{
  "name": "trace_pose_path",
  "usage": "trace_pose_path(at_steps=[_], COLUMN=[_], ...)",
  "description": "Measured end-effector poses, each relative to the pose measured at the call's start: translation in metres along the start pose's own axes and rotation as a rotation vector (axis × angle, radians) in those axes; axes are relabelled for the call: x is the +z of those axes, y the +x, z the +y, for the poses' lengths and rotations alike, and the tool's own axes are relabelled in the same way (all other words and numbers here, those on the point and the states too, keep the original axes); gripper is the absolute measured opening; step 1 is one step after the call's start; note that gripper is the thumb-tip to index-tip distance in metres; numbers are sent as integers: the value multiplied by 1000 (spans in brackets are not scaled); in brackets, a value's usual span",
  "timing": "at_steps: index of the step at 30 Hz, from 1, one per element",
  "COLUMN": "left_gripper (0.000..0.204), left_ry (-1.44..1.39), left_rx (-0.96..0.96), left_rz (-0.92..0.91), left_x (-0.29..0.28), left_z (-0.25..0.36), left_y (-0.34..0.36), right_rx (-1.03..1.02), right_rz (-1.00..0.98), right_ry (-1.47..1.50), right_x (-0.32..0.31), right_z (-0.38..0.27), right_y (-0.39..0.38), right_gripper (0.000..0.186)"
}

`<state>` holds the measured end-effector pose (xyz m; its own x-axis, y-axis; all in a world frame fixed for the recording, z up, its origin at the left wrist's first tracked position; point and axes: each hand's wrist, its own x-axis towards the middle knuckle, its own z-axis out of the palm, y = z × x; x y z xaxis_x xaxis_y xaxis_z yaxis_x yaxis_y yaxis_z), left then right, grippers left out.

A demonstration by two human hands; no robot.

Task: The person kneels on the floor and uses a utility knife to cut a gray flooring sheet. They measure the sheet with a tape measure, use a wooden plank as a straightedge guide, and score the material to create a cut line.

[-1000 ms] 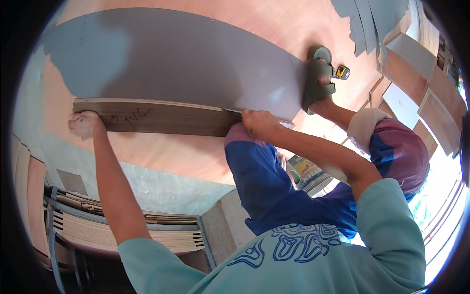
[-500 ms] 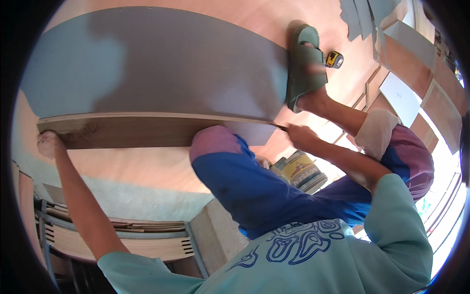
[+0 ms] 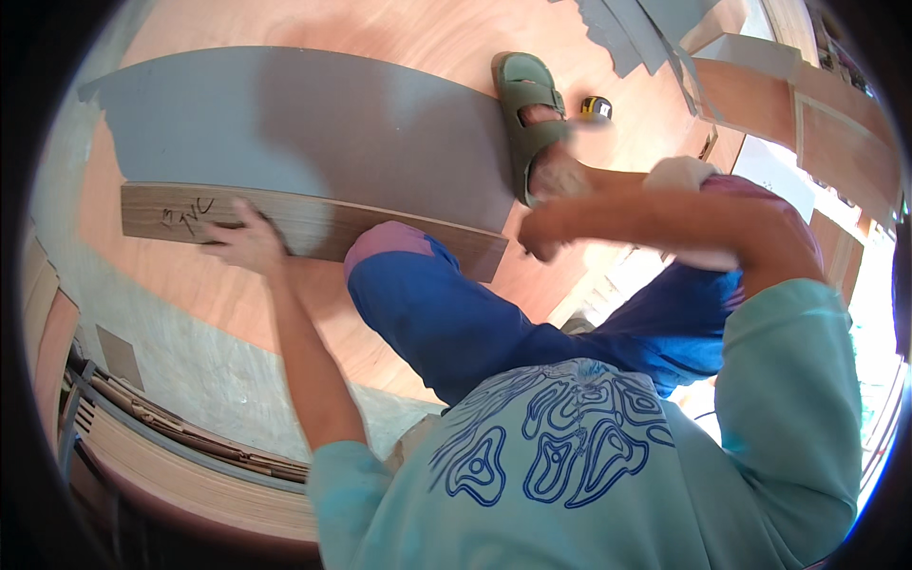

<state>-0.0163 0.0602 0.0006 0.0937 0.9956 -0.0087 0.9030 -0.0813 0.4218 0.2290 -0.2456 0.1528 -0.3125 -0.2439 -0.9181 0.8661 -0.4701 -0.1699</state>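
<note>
A long, narrow wood-grain board (image 3: pixel 323 221) with dark handwriting near its left end lies along the near edge of a grey sheet (image 3: pixel 209 123). My left hand (image 3: pixel 249 239) is open, its fingers spread on the board's face beside the writing. My right knee-side leg aside, my left knee (image 3: pixel 389 249), in blue and pink trousers, presses over the board's middle. Just past the board's right end, my right hand (image 3: pixel 543 233) is curled closed and slightly blurred. Whatever sits in its fingers is hidden. My sandalled foot (image 3: pixel 532 119) stands at the sheet's right edge.
A black and yellow tape measure (image 3: pixel 597 108) lies beyond the foot. Torn grey sheet pieces (image 3: pixel 636 43) and plywood panels (image 3: pixel 836 123) are at the upper right. Stacked boards (image 3: pixel 190 475) stand at the lower left. Pale plywood (image 3: pixel 190 294) covers the floor.
My left hand has left the board's far left end and moved right onto its face. The board's face has turned more upward. My right hand has drawn off the board's right end.
</note>
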Motion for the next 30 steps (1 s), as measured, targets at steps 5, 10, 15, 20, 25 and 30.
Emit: trace_pose_path(at_steps=[5,10,15,20,25,30], left_gripper=[69,65,66,73,76,75], left_ry=[458,230,321,233,296,329], left_rx=[447,385,268,333,218,251], left_rz=[174,62,147,74,-147,-167], left_x=[25,11,3,19,23,10], left_z=[-114,-84,-112,-83,-103,-88], left_y=[-146,-177,-144,-169,-161,-161], right_rx=[-89,2,-16,227,113,-11], right_rz=[870,1250,1348,1367,1602,1820], right_ry=[-286,-192,-304,-235,-54,100], right_x=[-72,-37,-49,5,-32,-53], right_z=[-43,9,41,132,220,233], right_y=[-176,-268,-249,-158,-35,39], right_gripper=[23,26,26,33,41,40])
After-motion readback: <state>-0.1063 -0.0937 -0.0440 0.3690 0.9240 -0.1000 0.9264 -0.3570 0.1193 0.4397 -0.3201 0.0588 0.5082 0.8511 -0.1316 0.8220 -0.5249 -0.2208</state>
